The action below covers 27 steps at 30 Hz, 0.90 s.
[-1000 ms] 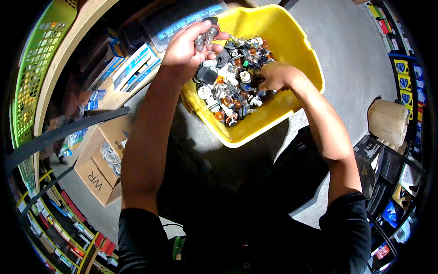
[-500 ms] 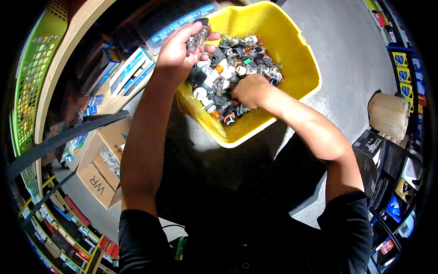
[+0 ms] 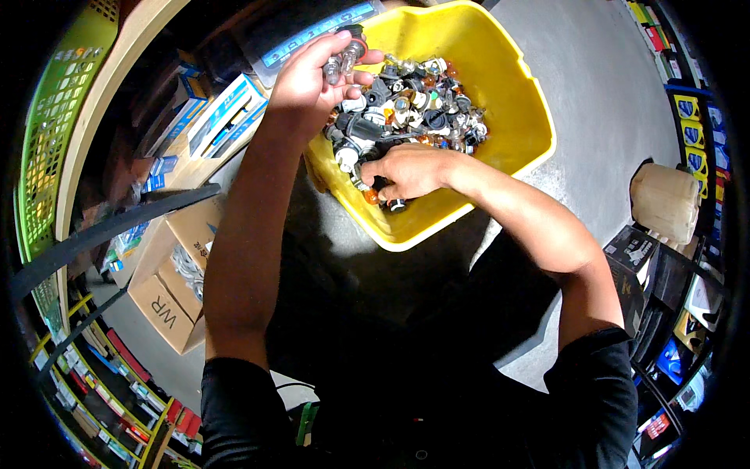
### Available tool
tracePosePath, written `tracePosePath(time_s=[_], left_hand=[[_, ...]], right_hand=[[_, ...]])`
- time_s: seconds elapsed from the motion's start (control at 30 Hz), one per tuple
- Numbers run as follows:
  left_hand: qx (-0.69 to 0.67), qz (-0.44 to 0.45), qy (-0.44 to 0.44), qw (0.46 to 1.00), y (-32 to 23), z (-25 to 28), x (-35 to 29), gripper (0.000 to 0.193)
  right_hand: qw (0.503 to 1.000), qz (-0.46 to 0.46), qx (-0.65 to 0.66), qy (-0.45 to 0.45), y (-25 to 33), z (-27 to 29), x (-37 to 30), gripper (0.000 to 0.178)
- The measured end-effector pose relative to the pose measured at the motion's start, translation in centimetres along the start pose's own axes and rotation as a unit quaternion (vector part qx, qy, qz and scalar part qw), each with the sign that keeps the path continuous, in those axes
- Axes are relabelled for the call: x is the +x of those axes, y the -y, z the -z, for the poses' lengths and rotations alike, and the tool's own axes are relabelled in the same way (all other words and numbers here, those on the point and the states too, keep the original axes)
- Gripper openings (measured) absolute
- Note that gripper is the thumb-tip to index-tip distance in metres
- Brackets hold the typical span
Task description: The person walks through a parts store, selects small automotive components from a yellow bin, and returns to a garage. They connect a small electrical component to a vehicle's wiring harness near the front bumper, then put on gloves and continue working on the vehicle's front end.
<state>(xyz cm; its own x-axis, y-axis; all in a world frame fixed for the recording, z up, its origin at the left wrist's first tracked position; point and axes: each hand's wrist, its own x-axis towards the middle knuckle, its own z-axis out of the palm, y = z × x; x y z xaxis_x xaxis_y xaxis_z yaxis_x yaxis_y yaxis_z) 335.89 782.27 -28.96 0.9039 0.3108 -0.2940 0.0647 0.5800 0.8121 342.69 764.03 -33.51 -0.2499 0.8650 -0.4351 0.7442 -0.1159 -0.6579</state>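
Observation:
My left hand is raised at the far left rim of the yellow bin, palm turned up. Its fingers curl around several small car bulbs with clear glass, one with a dark base and a reddish ring. Inside the bin lies a heap of mixed bulbs and sockets in white, black, grey and amber. My right hand reaches down into the near left part of this heap. Its thumb and forefinger are apart, beside an amber bulb; its other fingertips are partly hidden.
An open cardboard box with pale items stands at the left. Behind it, blue-and-white boxes lie on a wooden shelf. A green perforated basket is at the far left. On the right are a tan stool-like block and packed shelves.
My right hand has moved left and nearer within the bin, and its fingers have spread. Bulbs in the heap have shifted. My left hand still holds its bulbs, almost in place.

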Motion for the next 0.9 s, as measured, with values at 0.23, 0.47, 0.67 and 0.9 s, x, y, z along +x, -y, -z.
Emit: tracePosePath(time_s=[0.23, 0.47, 0.67, 0.9], left_hand=[[0.017, -0.011, -0.001, 1.000, 0.1, -0.5, 0.0, 0.030], [-0.018, 0.016, 0.001, 1.000, -0.1, 0.1, 0.2, 0.029], [-0.029, 0.005, 0.006, 1.000, -0.3, -0.1, 0.3, 0.030], [-0.017, 0.003, -0.005, 1.000, -0.2, -0.7, 0.2, 0.031]], right_hand=[[1.000, -0.011, 0.000, -0.001, 0.9, 0.1, -0.1, 0.065], [0.971, -0.092, -0.219, 0.006, 1.2, -1.2, 0.3, 0.032], [0.976, -0.161, -0.141, 0.047, -4.0, 1.7, -3.5, 0.039], [0.993, -0.115, -0.009, 0.029, -5.7, 4.3, -5.6, 0.038]])
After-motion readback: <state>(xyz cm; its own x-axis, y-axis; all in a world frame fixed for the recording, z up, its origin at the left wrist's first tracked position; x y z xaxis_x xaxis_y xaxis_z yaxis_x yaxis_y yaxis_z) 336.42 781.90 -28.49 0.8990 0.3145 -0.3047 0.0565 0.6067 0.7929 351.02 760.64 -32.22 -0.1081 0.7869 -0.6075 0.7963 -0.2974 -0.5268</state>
